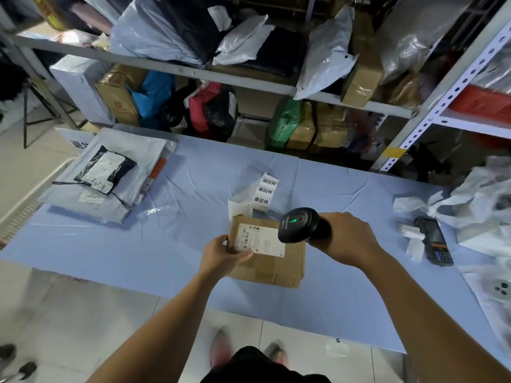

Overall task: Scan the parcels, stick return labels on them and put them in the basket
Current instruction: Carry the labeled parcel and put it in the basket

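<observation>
The table has its near edge just under both forearms, with bare blue cloth open on either side of them. The left hand grips the near-left corner of the cardboard parcel. Its thumb lies on top at the edge of the white shipping label, and its fingers curl down the side. The parcel lies flat between the two hands, well inside the table's edge.

The right hand is clenched round the handle of the black scanner. The scanner's head hangs over the parcel's far-right corner, just right of the label, with a green light on top.

Beyond the parcel, a strip of return labels reaches its far edge and runs away from the hands. Right of the right hand and apart from it lie a black handheld terminal and crumpled white bags.

Far left of the left hand, a stack of grey mailers overhangs the table's left edge. The pale ribbed shape beside it may be the basket. Shelves packed with parcels stand behind the far edge.
</observation>
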`<state>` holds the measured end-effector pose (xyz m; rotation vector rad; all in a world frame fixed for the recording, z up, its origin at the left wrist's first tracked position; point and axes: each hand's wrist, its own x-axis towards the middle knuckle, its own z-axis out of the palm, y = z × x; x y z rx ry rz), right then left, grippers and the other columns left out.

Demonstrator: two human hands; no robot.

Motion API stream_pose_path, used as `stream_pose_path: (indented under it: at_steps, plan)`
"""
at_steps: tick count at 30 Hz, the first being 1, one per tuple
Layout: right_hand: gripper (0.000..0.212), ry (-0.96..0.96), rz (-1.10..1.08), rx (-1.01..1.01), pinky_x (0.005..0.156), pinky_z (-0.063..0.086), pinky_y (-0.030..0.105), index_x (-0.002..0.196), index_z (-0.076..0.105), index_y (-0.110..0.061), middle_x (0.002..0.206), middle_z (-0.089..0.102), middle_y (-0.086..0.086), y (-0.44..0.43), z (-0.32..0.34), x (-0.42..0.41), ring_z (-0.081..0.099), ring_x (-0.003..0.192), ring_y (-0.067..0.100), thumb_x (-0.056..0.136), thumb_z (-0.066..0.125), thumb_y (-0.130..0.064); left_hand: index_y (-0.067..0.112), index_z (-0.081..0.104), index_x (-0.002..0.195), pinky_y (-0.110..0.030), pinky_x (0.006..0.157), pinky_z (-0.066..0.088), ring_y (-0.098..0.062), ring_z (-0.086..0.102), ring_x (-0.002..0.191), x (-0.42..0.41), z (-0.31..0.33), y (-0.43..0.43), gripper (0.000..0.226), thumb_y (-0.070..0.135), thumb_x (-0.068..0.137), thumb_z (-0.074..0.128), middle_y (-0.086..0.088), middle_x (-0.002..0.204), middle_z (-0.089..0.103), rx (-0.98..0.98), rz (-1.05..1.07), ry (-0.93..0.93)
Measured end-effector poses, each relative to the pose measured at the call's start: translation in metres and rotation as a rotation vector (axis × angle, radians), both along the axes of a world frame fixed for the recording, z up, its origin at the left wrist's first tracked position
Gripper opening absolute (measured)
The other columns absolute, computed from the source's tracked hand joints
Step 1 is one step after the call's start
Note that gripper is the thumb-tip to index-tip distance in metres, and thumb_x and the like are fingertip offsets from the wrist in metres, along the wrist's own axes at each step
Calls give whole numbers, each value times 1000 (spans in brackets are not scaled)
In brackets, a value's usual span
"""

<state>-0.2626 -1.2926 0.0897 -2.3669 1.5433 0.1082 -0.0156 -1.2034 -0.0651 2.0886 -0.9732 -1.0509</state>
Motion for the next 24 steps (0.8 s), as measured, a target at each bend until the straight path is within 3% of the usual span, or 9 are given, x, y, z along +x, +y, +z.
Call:
stream_pose_path:
  at_steps: [3,9,12,15,18,21,24]
  plan:
    - [14,-22,10,-24,59,39,23,87,59,-39,77,64,-14,1,1,-2,58,72,8,88,60,-52,25,63,105,-17,54,50,-6,67,74,-1,2,0,56,56,63,84,13,94,69,4,-22,-31]
    - [18,-38,42,-42,70,53,31,90,62,-36,79,66,-15,-1,8,-8,61,74,11,88,59,-53,30,63,102,-19,56,55,-2,67,74,-3,3,1,52,52,62,87,17,91,69,3,0,3]
    - [17,-40,44,-64,67,52,28,89,62,-36,76,65,-15,-3,11,-13,60,72,11,87,60,-52,27,66,100,-26,60,58,-5,69,74,-2,1,1,52,54,61,86,16,89,70,-3,2,5]
    - [16,-82,21,-44,64,49,26,92,61,-40,76,64,-18,-4,9,-17,59,72,7,87,60,-55,29,66,101,-23,61,57,-1,68,75,-5,3,2,48,52,63,85,18,86,69,-4,17,10]
    - [15,-146,-84,88,64,43,26,100,57,-42,84,63,-17,-5,-6,-23,60,78,8,88,62,-47,31,64,100,-15,55,53,0,66,74,-7,8,4,45,50,65,85,19,88,67,-12,16,21]
    - [9,-292,-252,335,61,43,28,100,54,-30,85,64,-3,-3,-36,-30,60,74,14,92,56,-32,28,62,104,-10,51,49,-1,65,76,-9,13,6,47,47,69,85,18,92,65,-29,2,50]
    - [17,-321,-357,365,61,44,31,111,52,-18,91,62,7,0,-78,-40,58,73,17,96,52,-26,28,58,110,-10,54,49,-1,61,82,-9,17,8,48,47,73,83,18,95,61,-6,-17,59]
